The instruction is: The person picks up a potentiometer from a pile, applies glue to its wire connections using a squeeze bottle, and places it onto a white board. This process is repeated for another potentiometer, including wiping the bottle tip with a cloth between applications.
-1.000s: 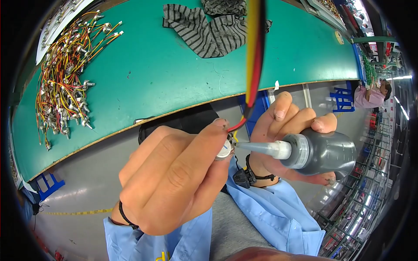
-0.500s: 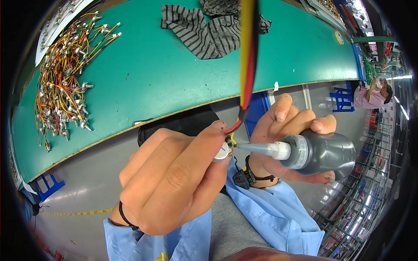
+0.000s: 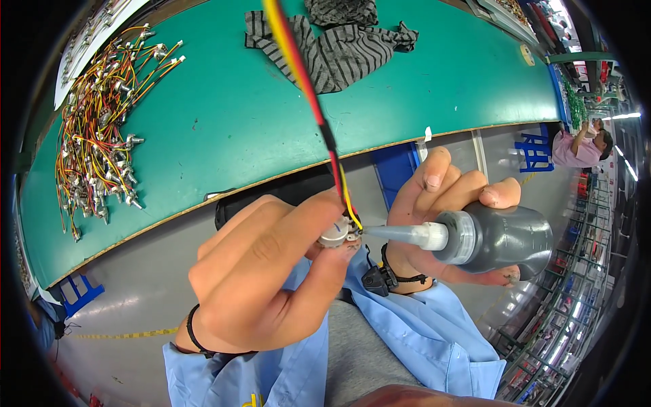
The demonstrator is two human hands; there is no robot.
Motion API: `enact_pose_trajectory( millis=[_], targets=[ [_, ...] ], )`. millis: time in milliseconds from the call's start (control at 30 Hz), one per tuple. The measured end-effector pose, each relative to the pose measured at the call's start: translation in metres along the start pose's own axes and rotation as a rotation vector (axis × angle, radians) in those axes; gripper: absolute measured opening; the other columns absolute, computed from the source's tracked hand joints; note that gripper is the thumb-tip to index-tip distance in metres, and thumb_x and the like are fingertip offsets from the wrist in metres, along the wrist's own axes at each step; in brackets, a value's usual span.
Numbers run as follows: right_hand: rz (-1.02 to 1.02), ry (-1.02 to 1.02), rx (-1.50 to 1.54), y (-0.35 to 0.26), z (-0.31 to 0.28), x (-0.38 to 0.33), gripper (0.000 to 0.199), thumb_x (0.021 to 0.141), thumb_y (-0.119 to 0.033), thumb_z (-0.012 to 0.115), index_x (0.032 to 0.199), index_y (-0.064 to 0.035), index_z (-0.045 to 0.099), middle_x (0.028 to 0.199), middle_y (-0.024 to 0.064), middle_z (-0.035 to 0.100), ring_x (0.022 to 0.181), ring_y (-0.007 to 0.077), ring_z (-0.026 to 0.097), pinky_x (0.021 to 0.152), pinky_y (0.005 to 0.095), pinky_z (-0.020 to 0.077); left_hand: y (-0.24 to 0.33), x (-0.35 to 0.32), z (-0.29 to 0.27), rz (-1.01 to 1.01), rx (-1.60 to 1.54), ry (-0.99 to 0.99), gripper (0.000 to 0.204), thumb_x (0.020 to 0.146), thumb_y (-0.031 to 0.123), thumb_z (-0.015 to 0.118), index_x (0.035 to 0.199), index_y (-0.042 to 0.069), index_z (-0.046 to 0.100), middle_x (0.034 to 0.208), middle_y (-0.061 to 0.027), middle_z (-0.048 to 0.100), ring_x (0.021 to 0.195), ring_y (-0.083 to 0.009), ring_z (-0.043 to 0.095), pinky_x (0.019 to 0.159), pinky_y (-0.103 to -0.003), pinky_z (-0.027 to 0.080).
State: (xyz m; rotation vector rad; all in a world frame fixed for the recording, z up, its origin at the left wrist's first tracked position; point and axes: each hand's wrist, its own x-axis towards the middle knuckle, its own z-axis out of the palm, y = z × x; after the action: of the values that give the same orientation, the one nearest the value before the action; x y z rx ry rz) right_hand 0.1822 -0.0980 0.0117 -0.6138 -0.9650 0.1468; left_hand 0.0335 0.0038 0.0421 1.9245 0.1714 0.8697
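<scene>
Between the thumb and forefinger of my left hand [image 3: 264, 271] is a small round metal potentiometer [image 3: 332, 235]. Its red, black and yellow wires [image 3: 313, 102] rise from the terminals towards the top of the view. My right hand [image 3: 413, 203] grips a clear squeeze bottle [image 3: 512, 241] of dark liquid, lying sideways with its tapered nozzle [image 3: 400, 234] pointing left. The nozzle's tip is at the potentiometer's terminals; whether it touches them I cannot tell. Both hands are in front of the table's near edge.
A green table [image 3: 217, 115] stretches across beyond my hands. On its left lies a heap of wired potentiometers [image 3: 102, 149]; a striped grey cloth [image 3: 346, 61] lies at the back. A blue stool [image 3: 534, 152] and a person in pink [image 3: 573, 148] are at the far right.
My left hand has turned the potentiometer, so its terminals show more clearly. The wires have swung left at the top. The bottle has barely moved.
</scene>
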Motion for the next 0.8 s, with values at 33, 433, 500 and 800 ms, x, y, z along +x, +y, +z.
enact_pose_trajectory(
  millis=[33,433,500,800],
  targets=[
    [-0.002,0.001,0.0,0.0,0.0,0.0,0.067,0.082,-0.066,0.054,0.105,-0.0034,0.046,0.058,0.0012,0.04,0.045,0.0111,0.03,0.07,0.0308,0.0322,0.0,-0.001,-0.001,0.001,0.001,-0.001,0.029,0.074,-0.009,0.064,0.1,-0.015,0.057,0.085,-0.0244,0.065,0.066,-0.0197,0.061,0.061,-0.028,0.05],
    [0.063,0.022,0.016,-0.005,0.0,-0.002,0.067,0.08,-0.067,0.056,0.103,-0.0048,0.046,0.057,0.0002,0.038,0.046,0.0113,0.029,0.069,0.031,0.0316,-0.008,-0.006,0.011,-0.147,-0.359,0.048,0.035,0.071,-0.013,0.064,0.105,-0.014,0.059,0.077,-0.014,0.063,0.056,-0.0128,0.054,0.05,-0.023,0.042],
    [0.07,0.031,0.015,-0.006,0.0,-0.002,0.067,0.079,-0.067,0.057,0.102,-0.0053,0.046,0.057,-0.0003,0.038,0.047,0.0113,0.03,0.069,0.0309,0.0315,-0.004,-0.006,0.011,-0.228,-0.402,0.035,0.034,0.073,-0.011,0.064,0.106,-0.014,0.059,0.079,-0.0142,0.064,0.06,-0.0127,0.055,0.053,-0.023,0.043],
    [0.088,0.031,0.02,-0.007,-0.001,-0.003,0.067,0.078,-0.067,0.058,0.1,-0.0055,0.047,0.056,-0.0004,0.038,0.048,0.0114,0.031,0.068,0.0307,0.0316,0.001,-0.005,0.004,-0.413,-0.543,-0.085,0.035,0.085,0.0,0.06,0.116,-0.014,0.053,0.084,-0.0127,0.06,0.07,-0.0165,0.059,0.064,-0.028,0.049]
  ],
)
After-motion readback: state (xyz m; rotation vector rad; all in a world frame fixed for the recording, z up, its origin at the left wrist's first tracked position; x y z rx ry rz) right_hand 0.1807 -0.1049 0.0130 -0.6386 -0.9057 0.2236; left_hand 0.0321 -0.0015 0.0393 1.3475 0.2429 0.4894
